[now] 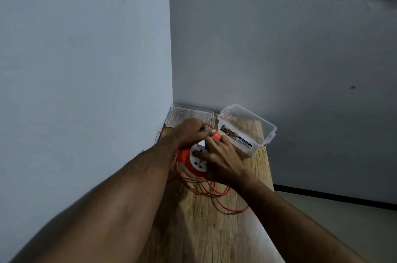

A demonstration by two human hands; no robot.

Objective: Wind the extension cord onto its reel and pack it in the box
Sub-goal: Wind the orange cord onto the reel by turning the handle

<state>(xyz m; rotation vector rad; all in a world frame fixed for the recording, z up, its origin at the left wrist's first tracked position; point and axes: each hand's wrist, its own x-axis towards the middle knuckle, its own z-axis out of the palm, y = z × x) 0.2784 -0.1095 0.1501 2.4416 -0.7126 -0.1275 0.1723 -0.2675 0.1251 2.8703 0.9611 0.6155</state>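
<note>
Reel (189,160) under right hand (223,161), fingers flat; left hand (190,130) seemingly pinching cord (214,193).

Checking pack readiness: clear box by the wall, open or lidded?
Open. The clear box has no lid on; its lid lies flat on the table to its left, in the corner.

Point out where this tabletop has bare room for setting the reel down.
Free: the near table between the forearms, below the loose cord. Crowded: the far end, with the lid, clear box, reel and both hands.
</note>
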